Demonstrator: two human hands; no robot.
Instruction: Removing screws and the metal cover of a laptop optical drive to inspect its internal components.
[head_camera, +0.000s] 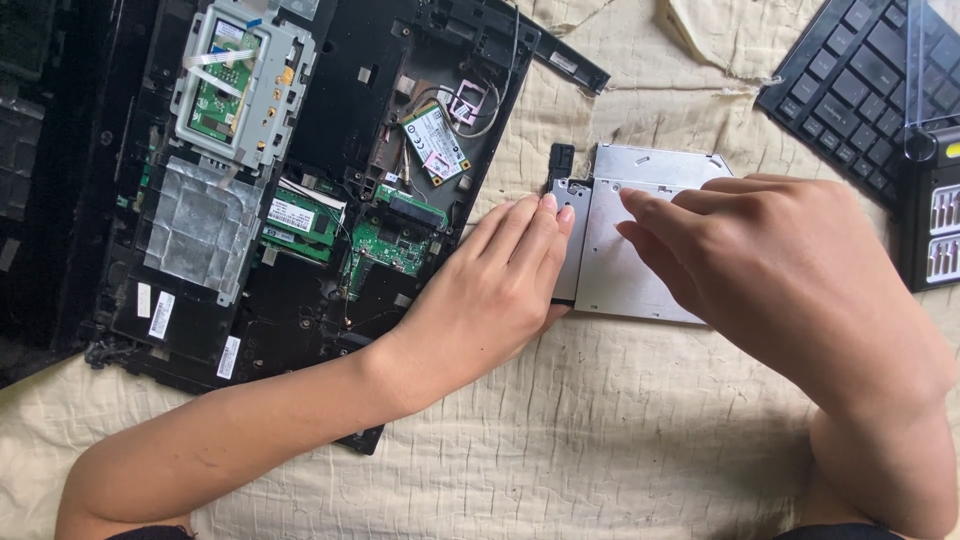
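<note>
A flat silver optical drive (640, 170) lies on the cream cloth (620, 430) to the right of an opened black laptop base (330, 130). My left hand (490, 285) rests with its fingers pressed on the drive's left end, near a small black bracket (562, 160). My right hand (770, 270) lies over the drive's right half, fingertips touching its top cover. Much of the drive is hidden under both hands.
The laptop base shows green circuit boards (390, 245), a wireless card (437, 142) and a metal-framed board (235, 85). A black keyboard (850, 80) sits at the top right, with a dark box (935, 215) beside it. A black trim strip (570, 60) lies above the drive.
</note>
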